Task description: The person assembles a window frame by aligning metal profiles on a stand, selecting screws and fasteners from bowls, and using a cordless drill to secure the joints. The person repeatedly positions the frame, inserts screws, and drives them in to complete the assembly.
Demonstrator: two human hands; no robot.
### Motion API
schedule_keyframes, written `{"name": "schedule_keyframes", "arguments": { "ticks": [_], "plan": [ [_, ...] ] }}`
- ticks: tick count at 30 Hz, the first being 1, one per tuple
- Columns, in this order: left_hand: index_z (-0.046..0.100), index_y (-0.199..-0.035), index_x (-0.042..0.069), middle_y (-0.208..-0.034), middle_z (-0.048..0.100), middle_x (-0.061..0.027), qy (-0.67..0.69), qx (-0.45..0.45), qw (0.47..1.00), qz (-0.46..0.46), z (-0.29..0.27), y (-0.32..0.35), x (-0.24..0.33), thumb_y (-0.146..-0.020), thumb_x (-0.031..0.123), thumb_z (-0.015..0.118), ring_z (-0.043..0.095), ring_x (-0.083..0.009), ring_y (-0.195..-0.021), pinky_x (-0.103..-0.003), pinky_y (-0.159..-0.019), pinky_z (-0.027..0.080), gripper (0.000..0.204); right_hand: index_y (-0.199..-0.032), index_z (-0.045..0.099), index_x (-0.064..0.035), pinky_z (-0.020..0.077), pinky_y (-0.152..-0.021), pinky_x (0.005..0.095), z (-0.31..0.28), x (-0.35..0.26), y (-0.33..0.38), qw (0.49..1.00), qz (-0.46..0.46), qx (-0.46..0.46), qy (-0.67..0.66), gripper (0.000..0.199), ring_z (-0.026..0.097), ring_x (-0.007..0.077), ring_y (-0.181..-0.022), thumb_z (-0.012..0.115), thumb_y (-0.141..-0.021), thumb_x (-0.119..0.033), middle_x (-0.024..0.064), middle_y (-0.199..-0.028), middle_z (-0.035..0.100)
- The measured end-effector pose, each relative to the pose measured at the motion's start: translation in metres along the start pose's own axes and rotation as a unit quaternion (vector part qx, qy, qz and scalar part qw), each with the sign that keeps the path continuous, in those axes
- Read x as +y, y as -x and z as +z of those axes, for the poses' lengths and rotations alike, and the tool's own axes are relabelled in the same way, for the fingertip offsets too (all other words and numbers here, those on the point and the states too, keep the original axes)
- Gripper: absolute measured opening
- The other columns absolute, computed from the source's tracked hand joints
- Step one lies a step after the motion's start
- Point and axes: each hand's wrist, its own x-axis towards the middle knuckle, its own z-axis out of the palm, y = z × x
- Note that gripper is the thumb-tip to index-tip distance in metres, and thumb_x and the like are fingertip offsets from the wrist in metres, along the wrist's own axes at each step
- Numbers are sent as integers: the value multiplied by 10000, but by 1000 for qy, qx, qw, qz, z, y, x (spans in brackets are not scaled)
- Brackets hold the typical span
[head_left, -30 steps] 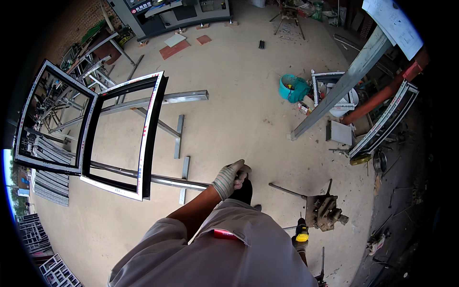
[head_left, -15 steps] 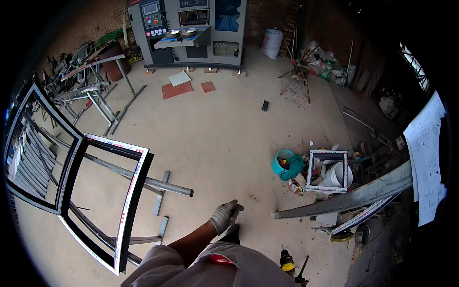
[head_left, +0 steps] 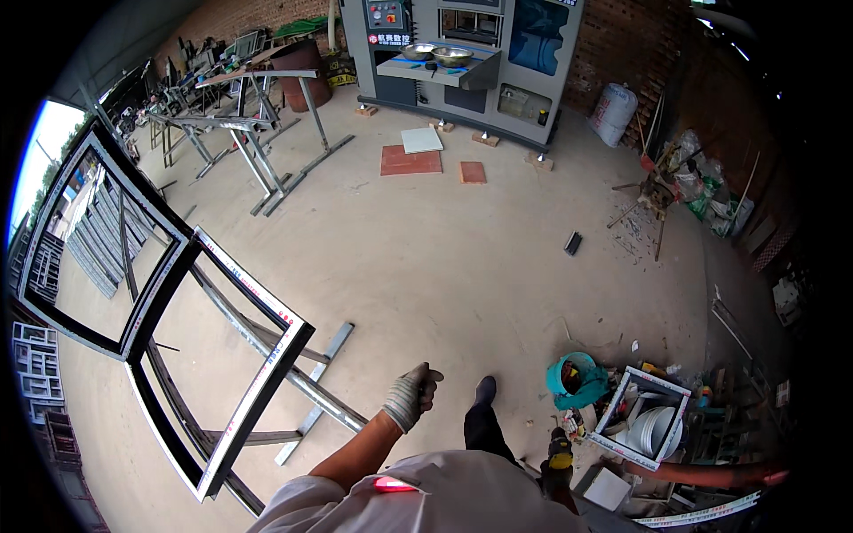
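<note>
My left hand (head_left: 412,399), in a striped grey-white glove with dark fingertips, hangs over the floor with its fingers curled in and nothing visible in them. To its left is a white-and-black window frame (head_left: 260,377), resting on steel bars (head_left: 324,395) and joined at an angle to a darker frame (head_left: 174,286). Low at my right side, my right hand (head_left: 557,484) is dark and partly hidden by my body. It appears wrapped round the grip of a yellow-and-black cordless drill (head_left: 560,451), whose nose points away from me.
A teal bucket (head_left: 560,377) and a small white frame (head_left: 680,417) lie among clutter at right, beside a reddish-brown bar (head_left: 720,474). A large grey machine (head_left: 524,107) stands at the back. Steel trestles (head_left: 253,155) are at far left, tiles (head_left: 410,161) on the floor.
The view has turned left, so the scene has shifted right and the hanging papers are out of view. The drill has come further forward. My foot now shows ahead; my left hand stays curled.
</note>
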Motion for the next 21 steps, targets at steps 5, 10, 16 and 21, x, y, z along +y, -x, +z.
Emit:
{"name": "schedule_keyframes", "arguments": {
  "ticks": [5, 10, 16, 21],
  "plan": [
    [645, -904, 85, -570, 430, 38, 96, 113, 989, -25, -29, -74, 19, -1019, 438, 472, 303, -108, -437, -272, -413, 243, 409, -1244, 551, -50, 542, -826, 366, 49, -87, -136, 857, -58, -23, 511, 453, 649, 254, -1005, 692, -826, -155, 91, -1112, 656],
    [639, -893, 88, -551, 410, 40, 160, 130, 978, 35, 9, -128, 82, -1012, 439, 489, 293, -111, -430, -280, -411, 228, 400, -1242, 559, -46, 543, -843, 378, 101, -189, -254, 816, -192, -66, 541, 465, 660, 278, -1010, 701, -818, -176, 106, -1106, 663],
    [643, -911, 117, -576, 459, 49, 209, 172, 960, 66, 29, -217, 158, -998, 451, 512, 337, -100, -438, -266, -411, 246, 369, -1177, 599, -17, 552, -825, 381, 196, -280, -387, 839, -186, -28, 511, 469, 686, 300, -961, 740, -789, -238, 121, -1023, 696],
    [634, -914, 117, -567, 419, 60, 226, 191, 954, 49, 11, -317, 224, -1006, 442, 494, 317, -95, -433, -263, -410, 240, 365, -1232, 558, 3, 548, -847, 390, 337, -383, -430, 864, -56, -11, 501, 552, 675, 305, -1001, 701, -797, -306, 163, -1103, 668]
  ]
}}
